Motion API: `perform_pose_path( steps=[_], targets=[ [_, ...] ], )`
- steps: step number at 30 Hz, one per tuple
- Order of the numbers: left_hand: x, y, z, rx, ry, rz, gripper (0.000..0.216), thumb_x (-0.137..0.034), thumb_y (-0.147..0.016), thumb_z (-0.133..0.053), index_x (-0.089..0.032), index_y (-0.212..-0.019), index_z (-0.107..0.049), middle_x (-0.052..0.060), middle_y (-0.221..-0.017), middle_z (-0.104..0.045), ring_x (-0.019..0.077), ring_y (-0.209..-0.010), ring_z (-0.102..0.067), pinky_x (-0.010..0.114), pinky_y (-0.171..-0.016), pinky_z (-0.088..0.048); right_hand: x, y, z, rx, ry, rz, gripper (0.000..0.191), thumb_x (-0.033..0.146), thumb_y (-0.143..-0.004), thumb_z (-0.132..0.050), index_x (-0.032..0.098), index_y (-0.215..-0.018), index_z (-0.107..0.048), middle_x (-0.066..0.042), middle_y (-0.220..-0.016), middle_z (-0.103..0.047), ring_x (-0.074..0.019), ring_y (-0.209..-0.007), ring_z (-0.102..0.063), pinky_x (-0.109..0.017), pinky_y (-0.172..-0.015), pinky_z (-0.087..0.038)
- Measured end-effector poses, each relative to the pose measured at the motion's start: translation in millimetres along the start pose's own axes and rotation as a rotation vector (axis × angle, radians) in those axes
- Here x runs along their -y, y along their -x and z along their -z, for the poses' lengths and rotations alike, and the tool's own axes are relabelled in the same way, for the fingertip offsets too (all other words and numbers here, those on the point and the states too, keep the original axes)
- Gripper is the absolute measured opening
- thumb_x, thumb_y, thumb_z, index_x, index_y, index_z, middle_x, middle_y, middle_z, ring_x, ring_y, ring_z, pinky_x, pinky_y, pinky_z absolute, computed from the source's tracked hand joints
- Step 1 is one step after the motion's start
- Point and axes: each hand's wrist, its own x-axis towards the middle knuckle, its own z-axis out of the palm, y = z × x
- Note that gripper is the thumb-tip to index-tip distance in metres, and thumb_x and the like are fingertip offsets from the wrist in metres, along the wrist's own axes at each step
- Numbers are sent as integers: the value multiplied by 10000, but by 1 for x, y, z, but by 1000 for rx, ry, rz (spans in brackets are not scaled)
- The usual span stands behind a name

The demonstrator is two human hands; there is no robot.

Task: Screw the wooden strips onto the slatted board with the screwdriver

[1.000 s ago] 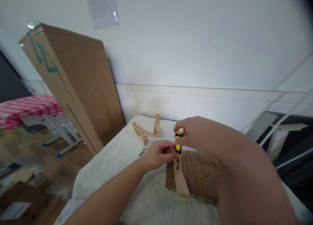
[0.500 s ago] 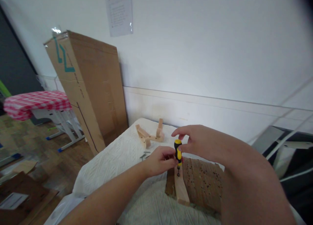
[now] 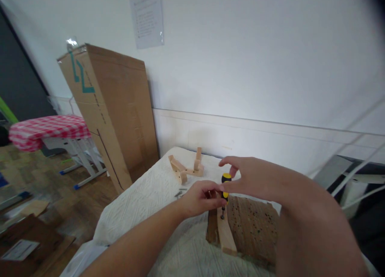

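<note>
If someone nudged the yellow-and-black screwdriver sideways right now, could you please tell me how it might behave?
Unsupported, the screwdriver would probably tip, since its thick handle stands above a narrow shaft over the pale wooden strip. It would likely stay stiff, as handle and shaft look straight.

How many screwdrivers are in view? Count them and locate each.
1. The screwdriver stands nearly upright at the left hand and right hand, its lower end at the narrow wooden piece on the rough brown board. Any behind the hands would be hidden.

room: cloth (image 3: pixel 141 203) left of left hand (image 3: pixel 204 197) | obstacles: metal pieces (image 3: pixel 179 194), wooden frame (image 3: pixel 182 178), wall (image 3: pixel 255 76) beyond
</note>
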Motion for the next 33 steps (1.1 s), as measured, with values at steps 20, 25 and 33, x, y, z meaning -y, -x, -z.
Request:
perform_pose_path(
  steps=[20, 25, 33],
  targets=[
    [3, 3, 1, 81, 117, 21, 298, -402, -750, -687, -127, -864, -684, -12, -652, -536, 78, -591, -433, 212, -562, -343, -4, 14, 8, 80, -68, 5, 253, 249, -721, -554, 210, -913, -715, -34, -718, -699, -137, -557, -588, -228, -473, -349],
    [5, 3, -1, 16, 82, 53, 296, -346, -647, -777, -117, -811, -685, -37, -589, -504, 59, -529, -378, 193, -495, -289, 8, 6, 6, 45, 90, -163, 383, 444, -802, -480, 144, -723, -704, -91, -606, -660, -155, -476, -551, -270, -465, -341],
    [-2, 2, 1, 105, 103, -28, 239, -349, -805, -635, -117, -817, -691, 17, -715, -570, 97, -665, -461, 209, -606, -371, 1, 0, -3, 27, 67, -6, 311, 306, -730, -593, 211, -1002, -710, -73, -883, -719, -178, -701, -634, -258, -575, -406]
  ],
)
